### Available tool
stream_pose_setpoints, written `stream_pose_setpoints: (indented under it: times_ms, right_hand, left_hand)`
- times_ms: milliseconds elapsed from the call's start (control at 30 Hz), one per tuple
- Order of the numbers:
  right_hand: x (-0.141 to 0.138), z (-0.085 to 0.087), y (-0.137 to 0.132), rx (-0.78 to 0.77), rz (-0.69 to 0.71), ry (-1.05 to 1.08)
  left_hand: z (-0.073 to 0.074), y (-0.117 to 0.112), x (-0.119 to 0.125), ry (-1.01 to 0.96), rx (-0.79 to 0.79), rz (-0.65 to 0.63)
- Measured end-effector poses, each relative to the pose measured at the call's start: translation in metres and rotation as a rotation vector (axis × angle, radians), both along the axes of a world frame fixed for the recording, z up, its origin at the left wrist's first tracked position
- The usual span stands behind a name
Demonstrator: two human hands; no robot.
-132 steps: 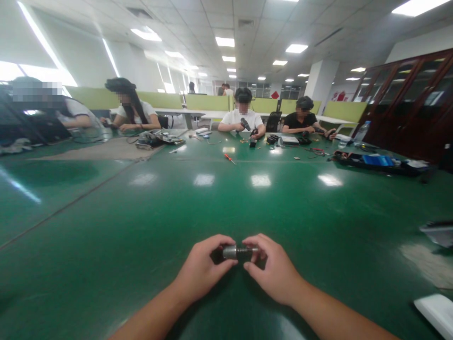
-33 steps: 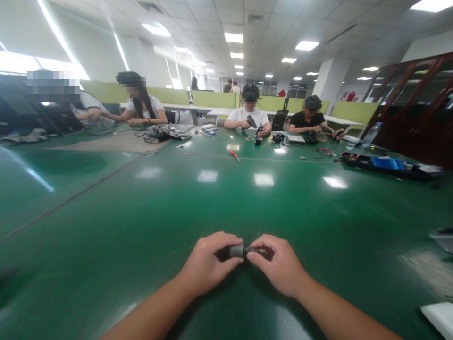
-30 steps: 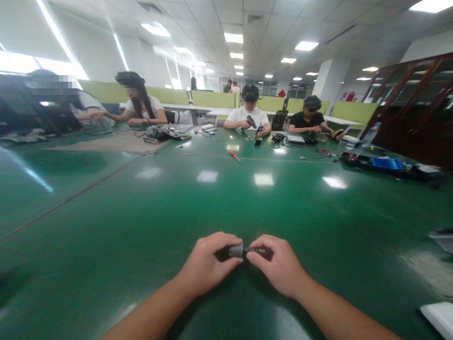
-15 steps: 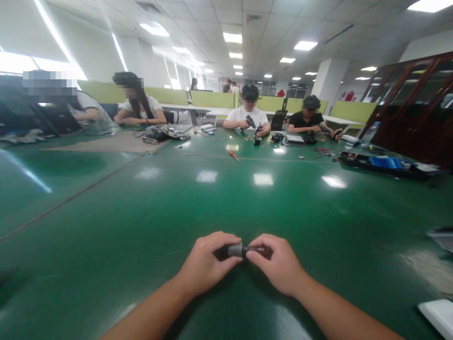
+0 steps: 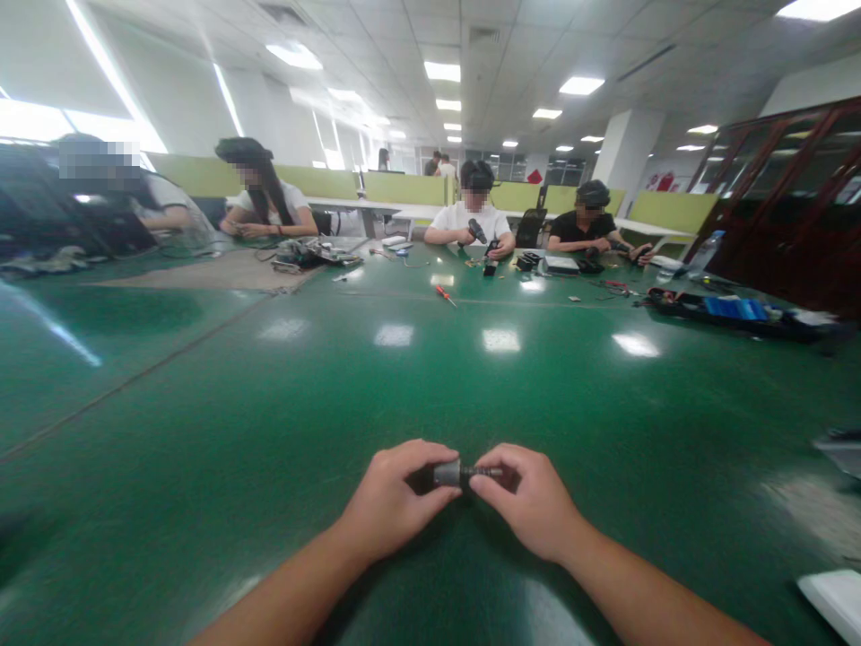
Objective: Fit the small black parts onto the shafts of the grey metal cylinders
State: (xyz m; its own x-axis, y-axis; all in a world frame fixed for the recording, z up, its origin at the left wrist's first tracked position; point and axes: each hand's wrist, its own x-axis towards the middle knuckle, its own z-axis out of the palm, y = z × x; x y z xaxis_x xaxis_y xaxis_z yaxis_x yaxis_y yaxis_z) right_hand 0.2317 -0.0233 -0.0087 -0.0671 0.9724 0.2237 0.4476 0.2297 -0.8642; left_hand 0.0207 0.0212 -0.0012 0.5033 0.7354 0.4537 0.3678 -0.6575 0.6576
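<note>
Both hands meet just above the green table point(image 5: 282, 422), near its front edge. My left hand point(image 5: 394, 502) is closed around a small grey metal cylinder point(image 5: 447, 473). A thin dark shaft point(image 5: 482, 470) sticks out of the cylinder's right end, and my right hand point(image 5: 528, 510) pinches it between thumb and fingers. Most of the cylinder's body is hidden in my left palm.
Several people sit at the far side with tools and parts. A red-handled screwdriver point(image 5: 442, 294) lies mid-table. A dark tray with a blue object point(image 5: 733, 310) sits far right. A white flat object point(image 5: 834, 597) lies at the near right edge.
Both hands keep their hold on the cylinder and shaft. My right fingers have shifted slightly along the shaft. The view drifted a little.
</note>
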Motion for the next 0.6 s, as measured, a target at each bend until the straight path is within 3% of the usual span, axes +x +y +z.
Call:
stream_pose_setpoints:
  times_ms: [600]
  right_hand:
    - [0.0006,0.0007,-0.0007,-0.005,0.000,0.008]
  left_hand:
    - [0.0023,0.0008,-0.0009,0.031,-0.034,0.004]
